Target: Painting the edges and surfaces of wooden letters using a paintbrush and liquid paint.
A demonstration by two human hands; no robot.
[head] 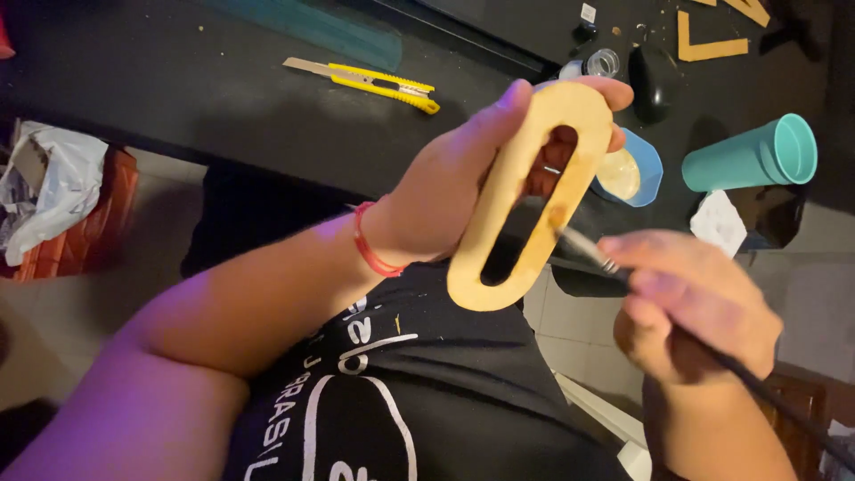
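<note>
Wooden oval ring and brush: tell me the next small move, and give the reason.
Probably draw the brush a short way along the ring's right edge. The left hand holds the ring upright off the table, and the right hand has the brush tip touching that edge about halfway up, so a short stroke there seems the natural follow-on.

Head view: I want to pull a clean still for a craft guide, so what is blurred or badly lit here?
Head view: the right hand and its brush are motion-blurred; the oval wooden piece in the left hand is fairly sharp; purple light tints the forearms; the black table is dim; the yellow utility knife stays readable.
</note>
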